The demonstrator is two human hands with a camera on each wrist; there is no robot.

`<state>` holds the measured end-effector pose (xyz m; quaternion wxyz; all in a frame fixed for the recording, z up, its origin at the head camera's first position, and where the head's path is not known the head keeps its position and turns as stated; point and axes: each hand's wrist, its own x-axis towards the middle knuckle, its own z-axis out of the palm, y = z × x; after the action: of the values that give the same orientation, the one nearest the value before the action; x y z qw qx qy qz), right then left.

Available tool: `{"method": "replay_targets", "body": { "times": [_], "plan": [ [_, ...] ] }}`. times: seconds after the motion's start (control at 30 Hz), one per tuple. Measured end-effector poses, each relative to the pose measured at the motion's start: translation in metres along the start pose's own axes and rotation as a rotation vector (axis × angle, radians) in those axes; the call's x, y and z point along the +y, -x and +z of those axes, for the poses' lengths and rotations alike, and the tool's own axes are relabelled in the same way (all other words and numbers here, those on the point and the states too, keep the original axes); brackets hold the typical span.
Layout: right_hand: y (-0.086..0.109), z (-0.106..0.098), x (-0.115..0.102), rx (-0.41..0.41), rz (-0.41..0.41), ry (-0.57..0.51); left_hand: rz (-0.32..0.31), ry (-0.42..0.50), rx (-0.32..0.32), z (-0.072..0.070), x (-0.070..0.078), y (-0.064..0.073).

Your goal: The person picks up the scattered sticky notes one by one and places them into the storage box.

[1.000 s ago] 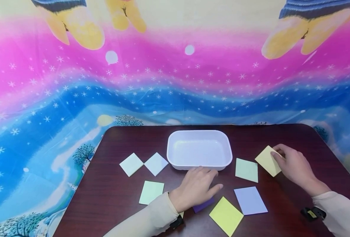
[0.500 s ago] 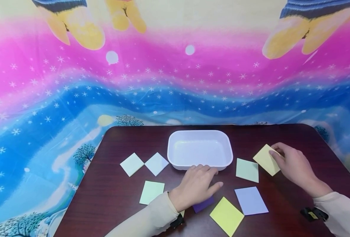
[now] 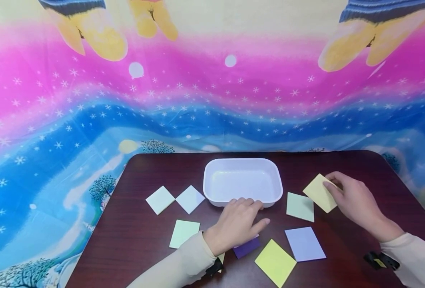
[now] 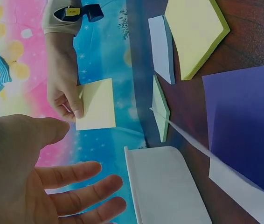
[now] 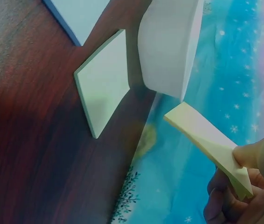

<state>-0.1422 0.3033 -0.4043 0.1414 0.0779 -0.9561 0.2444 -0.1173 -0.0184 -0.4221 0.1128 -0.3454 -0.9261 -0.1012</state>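
pink and blue snowflake backdrop (image 3: 205, 90) behind a dark table (image 3: 129, 236)

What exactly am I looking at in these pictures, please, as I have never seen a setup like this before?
There is no machine here: a person works with two bare hands. The wide picture is taken from the head, looking forward and down; the other two are taken from the left and right wrists, each looking at that hand's work.

On the dark table are a white tray, a bright yellow pad, a lavender pad, a purple pad and several pale square pads. A patterned cloth hangs behind.

The right hand pinches a pale yellow pad between thumb and fingers, raised off the table. The left hand, near the tray's front edge, holds nothing.
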Motion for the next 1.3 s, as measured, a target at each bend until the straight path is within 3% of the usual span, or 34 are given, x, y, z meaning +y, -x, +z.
{"method": "replay_targets", "body": {
  "times": [0.47,0.87,1.3],
  "plan": [
    [-0.001,0.000,-0.011,-0.003,-0.023,-0.013,-0.046,0.028,0.004,-0.010,-0.010,-0.001],
    [-0.002,-0.001,-0.020,0.006,-0.063,0.001,-0.072,0.027,0.037,-0.010,-0.019,0.001],
    [-0.002,0.003,-0.032,-0.013,-0.065,-0.027,-0.097,0.036,0.029,-0.008,-0.025,0.005]
  ]
}}
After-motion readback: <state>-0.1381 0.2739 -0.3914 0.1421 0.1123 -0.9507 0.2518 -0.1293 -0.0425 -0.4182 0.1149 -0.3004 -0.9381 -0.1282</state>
